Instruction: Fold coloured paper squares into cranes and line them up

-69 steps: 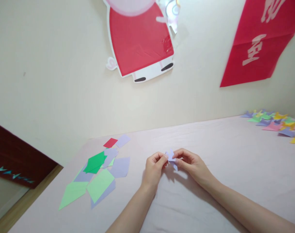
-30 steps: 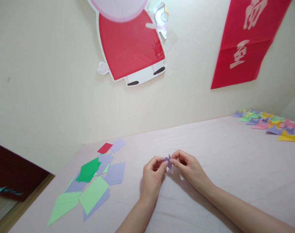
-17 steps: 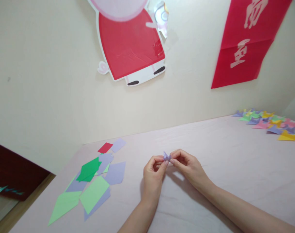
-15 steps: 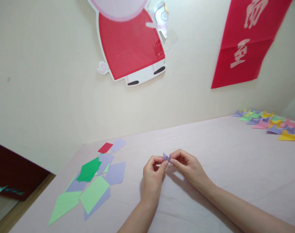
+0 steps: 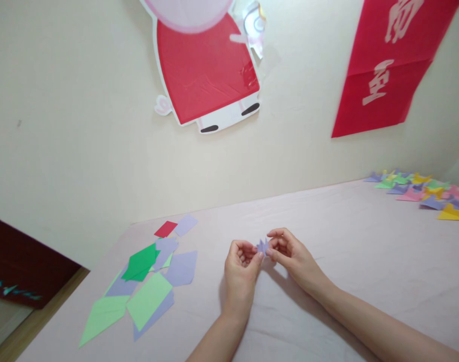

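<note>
OK, folded lavender paper is just right of center, in the lower half of frame, between both hands over the pale pink cloth. Left hand: thumb and index pinch it, narrow grip, thumb over its lower left edge. Right hand: thumb at the paper's right edge, index raised with a gap; can't tell if it's gripping. Fingers hide part of the piece; two points stick up between them.

Surroundings: loose sheets left of the hands, well apart from them. Red sheet at the back beside a lavender sheet. Dark green sheet overlaps lavender ones. Light green sheet nearer the bottom, on top of another lavender sheet; second light green one at its left.

Far right edge: cluster of folded paper pieces, mixed colors, some cut off by frame. Wall bounds the cloth at the back; cartoon cutout top center, red banner upper right. Dark brown panel lower left.
</note>
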Tool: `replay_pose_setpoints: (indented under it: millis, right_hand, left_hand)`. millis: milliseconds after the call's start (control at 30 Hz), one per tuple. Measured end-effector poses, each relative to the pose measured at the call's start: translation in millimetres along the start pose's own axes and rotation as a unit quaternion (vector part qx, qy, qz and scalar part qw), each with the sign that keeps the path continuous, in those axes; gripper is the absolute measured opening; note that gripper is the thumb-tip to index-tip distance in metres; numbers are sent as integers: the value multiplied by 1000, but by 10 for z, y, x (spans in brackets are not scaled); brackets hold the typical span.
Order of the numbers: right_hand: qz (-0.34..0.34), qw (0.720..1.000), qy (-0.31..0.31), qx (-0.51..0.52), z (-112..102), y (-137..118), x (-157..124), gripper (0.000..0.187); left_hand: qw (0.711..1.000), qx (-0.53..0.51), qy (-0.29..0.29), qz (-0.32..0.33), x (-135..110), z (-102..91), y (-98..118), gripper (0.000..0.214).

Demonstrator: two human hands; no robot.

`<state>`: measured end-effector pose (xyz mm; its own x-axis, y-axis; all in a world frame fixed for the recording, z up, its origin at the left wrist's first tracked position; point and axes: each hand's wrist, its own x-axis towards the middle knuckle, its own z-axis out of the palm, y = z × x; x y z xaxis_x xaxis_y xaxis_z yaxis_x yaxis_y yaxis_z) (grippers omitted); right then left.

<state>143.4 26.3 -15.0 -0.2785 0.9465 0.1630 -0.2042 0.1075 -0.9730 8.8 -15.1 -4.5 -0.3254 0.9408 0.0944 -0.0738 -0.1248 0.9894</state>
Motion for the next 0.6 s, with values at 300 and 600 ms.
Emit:
replay_pose_setpoints:
  millis: [300,600]
  right_hand:
    - [9,998,-37,-52,-32,-103,-6,27]
    - [26,999,-33,-20,-25,-170,-37,26]
  left_hand:
    - [991,99,-88,17,-39,-24,-24,20]
    - [964,206,-151,71,-9,-65,57,30]
